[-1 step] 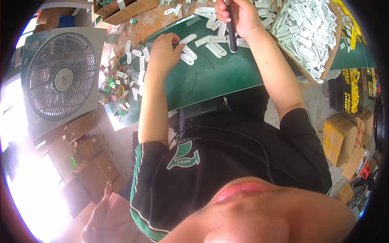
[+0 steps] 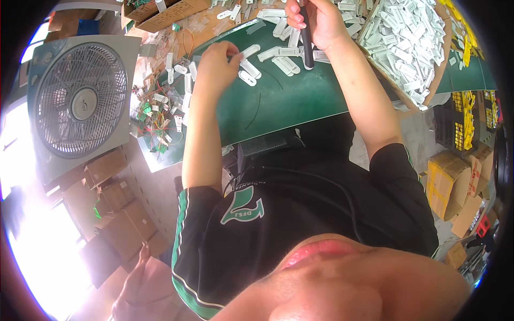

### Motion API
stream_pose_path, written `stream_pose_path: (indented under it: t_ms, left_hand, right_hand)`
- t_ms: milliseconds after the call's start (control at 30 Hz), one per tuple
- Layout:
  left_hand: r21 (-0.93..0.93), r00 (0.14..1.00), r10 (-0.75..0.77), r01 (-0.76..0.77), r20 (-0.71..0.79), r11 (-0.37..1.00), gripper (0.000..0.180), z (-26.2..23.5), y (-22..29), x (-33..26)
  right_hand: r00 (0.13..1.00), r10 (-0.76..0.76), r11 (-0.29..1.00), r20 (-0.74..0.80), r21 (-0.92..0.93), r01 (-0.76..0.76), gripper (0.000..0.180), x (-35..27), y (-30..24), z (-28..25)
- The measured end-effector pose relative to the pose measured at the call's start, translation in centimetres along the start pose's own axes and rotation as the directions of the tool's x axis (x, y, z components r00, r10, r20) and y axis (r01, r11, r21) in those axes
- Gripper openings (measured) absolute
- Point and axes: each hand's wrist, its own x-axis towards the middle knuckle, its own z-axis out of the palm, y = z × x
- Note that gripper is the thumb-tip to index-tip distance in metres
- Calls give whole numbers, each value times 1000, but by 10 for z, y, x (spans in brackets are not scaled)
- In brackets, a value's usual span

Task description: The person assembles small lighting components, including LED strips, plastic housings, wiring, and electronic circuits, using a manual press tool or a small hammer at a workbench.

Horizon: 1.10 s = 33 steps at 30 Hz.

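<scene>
My left hand (image 2: pixel 215 68) is over the green work surface, fingers curled and thumb close to the index finger. Its fingertips meet the end of a slim white plastic piece (image 2: pixel 250 52); what lies between them, if anything, I cannot make out. Two more white pieces (image 2: pixel 250 69) lie just beside it. In my right hand (image 2: pixel 324 27) is a black stick-shaped tool (image 2: pixel 305 40), gripped near its top and slanting down. Its lower end is beside several white plastic pieces (image 2: pixel 286 65). Thin dark strands (image 2: pixel 254 112) lie on the green surface.
A cardboard box (image 2: pixel 369 59) heaped with white pieces stands at the right. Left lie tangled wires and small green parts (image 2: pixel 155 120), beside a large box fan (image 2: pixel 84 104). An open carton (image 2: pixel 166 16) is at the back left. Another person's arm (image 2: pixel 134 278) shows lower left.
My left hand has shifted very slightly, its fingers bending a little. My right hand and the black tool have hardly moved. The other person's arm has moved slightly.
</scene>
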Motion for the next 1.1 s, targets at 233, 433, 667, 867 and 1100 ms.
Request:
stream_pose_path:
  t_ms: [233,433,667,867,1100]
  left_hand:
    - [215,940,93,-22,-328,976,28,14,-3,69]
    - [277,939,112,-19,-325,961,31,25,-1,78]
    - [-41,919,155,-182,-363,982,25,4,3,97]
    - [215,873,247,-169,-420,962,62,-16,12,185]
    - [298,951,-296,257,91,919,83,1,8,275]
  right_hand:
    - [999,-33,999,8,-27,33,31,4,3,5]
    - [1000,-14,999,-22,-45,13,31,3,3,0]
    - [931,257,963,259,-154,-223,39,-7,9,15]
    - [677,577,814,458,-389,-431,30,-20,20,33]
    - [714,548,833,436,-358,-421,31,-12,19,27]
